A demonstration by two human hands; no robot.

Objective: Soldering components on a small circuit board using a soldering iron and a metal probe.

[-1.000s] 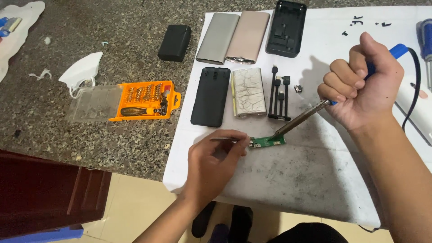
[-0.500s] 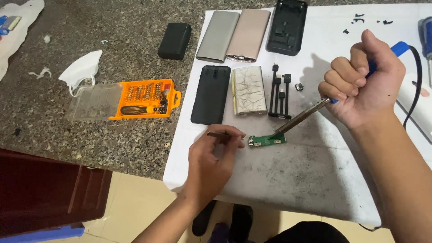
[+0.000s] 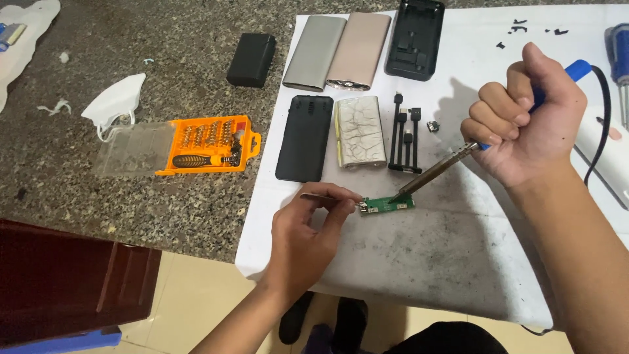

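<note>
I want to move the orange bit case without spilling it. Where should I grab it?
Grip the orange case across its long edges, coming from above. It lies flat with its clear lid swung open to the left, so a level hold on the orange tray keeps the bits in.

We have a speckled stone counter (image 3: 98, 216) filling the left and top of the frame. On it, upper left: a white mask (image 3: 118, 98), a clear-lidded orange bit set (image 3: 206, 145), a black block (image 3: 251, 59). A stained white sheet (image 3: 419, 262) covers its right part, bearing two metal cases (image 3: 341, 51), a black shell (image 3: 414, 39), a black cover (image 3: 304, 137), a cracked cell (image 3: 360, 131), black cables (image 3: 405, 141) and, lower centre, a green board (image 3: 388, 206).
</note>
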